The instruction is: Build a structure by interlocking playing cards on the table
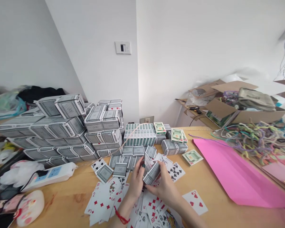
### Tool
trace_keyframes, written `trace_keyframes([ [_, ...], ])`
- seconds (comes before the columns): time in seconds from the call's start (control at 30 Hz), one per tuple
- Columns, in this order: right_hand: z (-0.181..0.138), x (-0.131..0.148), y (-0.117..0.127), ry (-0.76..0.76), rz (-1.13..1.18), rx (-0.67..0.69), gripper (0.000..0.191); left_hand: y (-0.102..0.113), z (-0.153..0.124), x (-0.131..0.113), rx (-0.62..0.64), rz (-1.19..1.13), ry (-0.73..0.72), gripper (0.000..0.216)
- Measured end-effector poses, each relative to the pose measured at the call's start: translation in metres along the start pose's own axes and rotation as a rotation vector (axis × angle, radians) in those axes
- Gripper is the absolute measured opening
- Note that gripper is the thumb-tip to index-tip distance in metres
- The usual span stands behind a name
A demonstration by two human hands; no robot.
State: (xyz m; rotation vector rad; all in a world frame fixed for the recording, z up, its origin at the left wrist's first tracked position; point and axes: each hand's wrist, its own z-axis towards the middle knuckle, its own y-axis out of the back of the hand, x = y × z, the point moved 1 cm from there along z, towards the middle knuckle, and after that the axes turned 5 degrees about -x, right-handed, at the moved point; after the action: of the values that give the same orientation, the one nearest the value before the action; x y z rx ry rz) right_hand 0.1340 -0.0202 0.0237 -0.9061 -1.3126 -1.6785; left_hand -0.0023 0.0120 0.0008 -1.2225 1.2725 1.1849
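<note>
Between my two hands, over the table's middle, is a packet of playing cards (152,173) with grey patterned backs, some tilted apart from the rest. My left hand (137,177), a red string bracelet on its wrist, closes on the left side of the packet. Fingers and thumb of my right hand (165,183) grip its right side. Beneath them lie scattered loose cards (102,202), many face up with red and black suits. A five of hearts (195,202) rests apart on the right. Several small grey-backed piles (120,169) sit just behind.
Wrapped card blocks (59,126) are stacked high at the left. Green boxed decks (140,134) stand at the back. A power strip (52,175) lies left; pink paper (232,174), tangled yarn (249,139) and an open carton (247,117) are right.
</note>
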Motion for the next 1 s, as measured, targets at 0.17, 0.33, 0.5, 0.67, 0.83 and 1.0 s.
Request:
trace_keyframes([
  [0.17, 0.001, 0.000, 0.001, 0.012, 0.031, -0.024, 0.065, -0.003, -0.002, -0.004, 0.040, -0.034, -0.021, 0.042],
  [0.33, 0.002, 0.005, 0.004, 0.027, 0.042, 0.025, 0.060, -0.003, -0.005, -0.003, 0.072, -0.041, -0.047, 0.041],
  [0.5, 0.003, 0.008, 0.006, 0.082, -0.012, 0.032, 0.050, -0.004, -0.004, 0.000, 0.037, -0.023, -0.065, 0.040],
  [0.67, 0.002, 0.006, 0.004, 0.112, -0.036, 0.063, 0.050, -0.004, -0.003, 0.000, 0.029, -0.049, -0.070, 0.040],
  [0.83, -0.002, -0.006, -0.001, 0.120, -0.097, 0.019, 0.071, -0.003, -0.002, 0.000, 0.022, -0.081, -0.058, 0.043],
  [1.0, -0.003, -0.010, 0.001, 0.132, -0.074, -0.020, 0.062, -0.001, 0.002, 0.004, 0.019, -0.219, 0.008, 0.051],
])
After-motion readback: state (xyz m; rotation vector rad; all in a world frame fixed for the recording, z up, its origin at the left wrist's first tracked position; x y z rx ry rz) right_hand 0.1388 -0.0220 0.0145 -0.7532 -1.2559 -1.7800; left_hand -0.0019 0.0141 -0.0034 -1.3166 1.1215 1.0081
